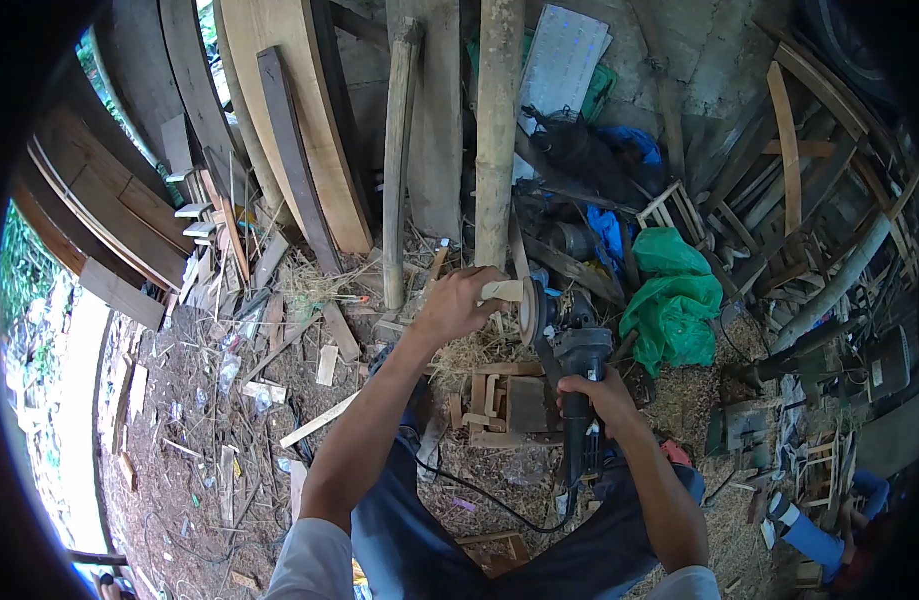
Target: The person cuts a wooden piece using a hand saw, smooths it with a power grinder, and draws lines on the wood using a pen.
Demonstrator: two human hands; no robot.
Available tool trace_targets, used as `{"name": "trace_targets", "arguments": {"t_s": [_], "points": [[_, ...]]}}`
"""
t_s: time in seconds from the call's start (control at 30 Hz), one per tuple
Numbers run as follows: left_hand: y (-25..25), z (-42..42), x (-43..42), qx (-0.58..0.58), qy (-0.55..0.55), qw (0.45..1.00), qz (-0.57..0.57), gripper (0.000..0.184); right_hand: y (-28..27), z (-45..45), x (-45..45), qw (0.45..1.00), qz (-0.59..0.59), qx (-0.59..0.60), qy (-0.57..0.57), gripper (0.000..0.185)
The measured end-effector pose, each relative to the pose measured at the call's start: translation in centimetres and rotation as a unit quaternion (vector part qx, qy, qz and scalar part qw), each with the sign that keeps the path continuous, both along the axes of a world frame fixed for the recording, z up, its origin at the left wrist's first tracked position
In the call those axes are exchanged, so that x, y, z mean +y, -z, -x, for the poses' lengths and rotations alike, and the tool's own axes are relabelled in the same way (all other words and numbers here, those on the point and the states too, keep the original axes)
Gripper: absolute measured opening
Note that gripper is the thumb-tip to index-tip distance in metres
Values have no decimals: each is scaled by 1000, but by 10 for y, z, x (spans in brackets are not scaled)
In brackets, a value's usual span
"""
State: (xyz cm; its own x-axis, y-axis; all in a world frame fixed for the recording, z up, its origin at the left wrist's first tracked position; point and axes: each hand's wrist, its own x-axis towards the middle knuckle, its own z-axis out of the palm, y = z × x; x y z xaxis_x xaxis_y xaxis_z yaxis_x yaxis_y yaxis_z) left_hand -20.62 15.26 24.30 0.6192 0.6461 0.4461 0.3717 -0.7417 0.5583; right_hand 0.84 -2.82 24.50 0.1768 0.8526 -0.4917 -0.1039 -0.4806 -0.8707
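Note:
My right hand (602, 396) is wrapped round the dark body of an angle grinder (585, 349), which points away from me with its cord trailing down past my legs. A pale round disc (529, 312) is mounted on the left side of its head. Pinched in my left hand (462, 306) is a small pale wood piece (502, 291), its right end at the disc's face; whether it touches, I cannot tell. My left fingertips partly cover the wood. Below the grinder head, between my knees, lies a stack of wood blocks (525, 404).
Wooden planks (325, 130) and a bamboo pole (498, 130) stand upright ahead. Green plastic sheeting (672, 305) lies to the right, beside piled timber (820, 190). Offcuts and shavings litter the ground (195, 400). Part of another person (815, 545) shows at lower right.

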Motion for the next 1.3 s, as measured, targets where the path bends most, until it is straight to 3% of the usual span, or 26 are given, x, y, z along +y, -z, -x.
{"name": "trace_targets", "arguments": {"t_s": [1.3], "points": [[-1,-1,-3,11,-11,1000,5,38,-1,2,0,1000,17,2,11,24]]}}
